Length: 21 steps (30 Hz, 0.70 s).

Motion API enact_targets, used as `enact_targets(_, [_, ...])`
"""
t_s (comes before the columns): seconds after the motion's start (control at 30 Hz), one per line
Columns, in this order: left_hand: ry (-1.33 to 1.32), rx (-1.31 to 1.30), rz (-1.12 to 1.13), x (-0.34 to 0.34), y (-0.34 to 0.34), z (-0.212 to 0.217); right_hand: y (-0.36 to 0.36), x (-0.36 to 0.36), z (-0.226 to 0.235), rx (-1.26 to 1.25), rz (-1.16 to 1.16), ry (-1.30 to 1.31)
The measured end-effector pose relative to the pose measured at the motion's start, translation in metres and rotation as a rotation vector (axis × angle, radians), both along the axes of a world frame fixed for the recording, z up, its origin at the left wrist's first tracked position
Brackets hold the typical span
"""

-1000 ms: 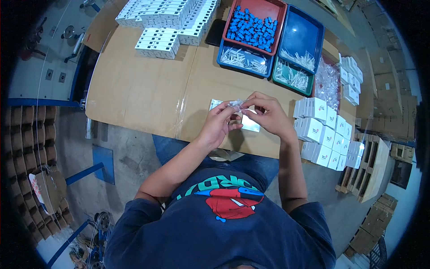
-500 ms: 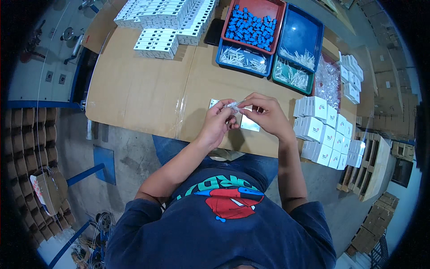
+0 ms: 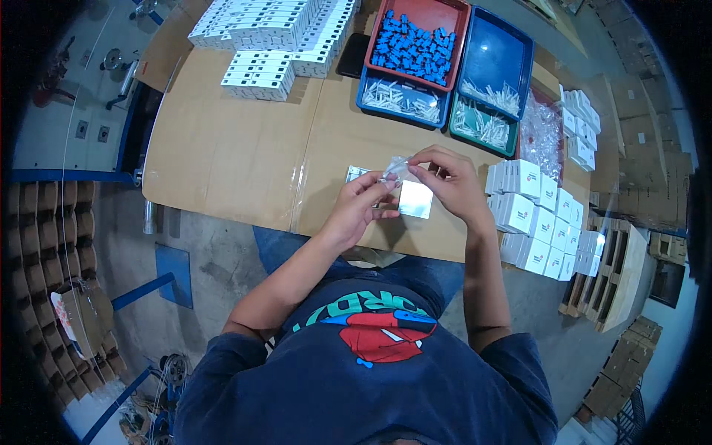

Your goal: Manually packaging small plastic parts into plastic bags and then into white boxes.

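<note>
Tabletop [image 3: 230, 148]; left hand [image 3: 353, 208] part-hides bag [image 3: 397, 166]

One clear plastic bag [image 3: 398, 165] is held by two hands [image 3: 353, 209], and one flat black object [image 3: 352, 56] is seen on one surface [image 3: 237, 141]. One red tray [image 3: 408, 77] of blue pieces [image 3: 419, 48], two blue trays [image 3: 493, 58] and one green tray [image 3: 482, 146] are counted; the blue pieces, white sticks [image 3: 400, 99] and white boxes [image 3: 520, 215] are packed too densely to be numbered exactly.
</note>
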<state>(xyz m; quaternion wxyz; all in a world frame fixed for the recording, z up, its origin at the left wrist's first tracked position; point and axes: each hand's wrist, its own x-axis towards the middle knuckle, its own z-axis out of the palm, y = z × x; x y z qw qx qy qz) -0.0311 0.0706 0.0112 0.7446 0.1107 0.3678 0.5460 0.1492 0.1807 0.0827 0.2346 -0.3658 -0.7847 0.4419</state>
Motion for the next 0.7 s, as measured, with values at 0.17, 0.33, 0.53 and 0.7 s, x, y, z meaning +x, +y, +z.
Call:
enact_targets(0.17, [0.104,0.028,-0.004,0.001,0.001,0.003,0.000,0.003,-0.002,0.012,-0.031,-0.038])
enact_targets(0.33, [0.157,0.049,0.012,0.000,0.001,0.005,-0.003,0.004,-0.007,-0.100,-0.066,-0.031])
enact_targets(0.53, [0.230,0.044,0.060,0.003,0.002,-0.004,-0.011,-0.004,-0.006,-0.147,-0.013,0.036])
enact_targets(0.7, [0.240,0.054,0.062,0.006,0.002,-0.004,-0.009,-0.004,-0.015,-0.193,-0.019,0.044])
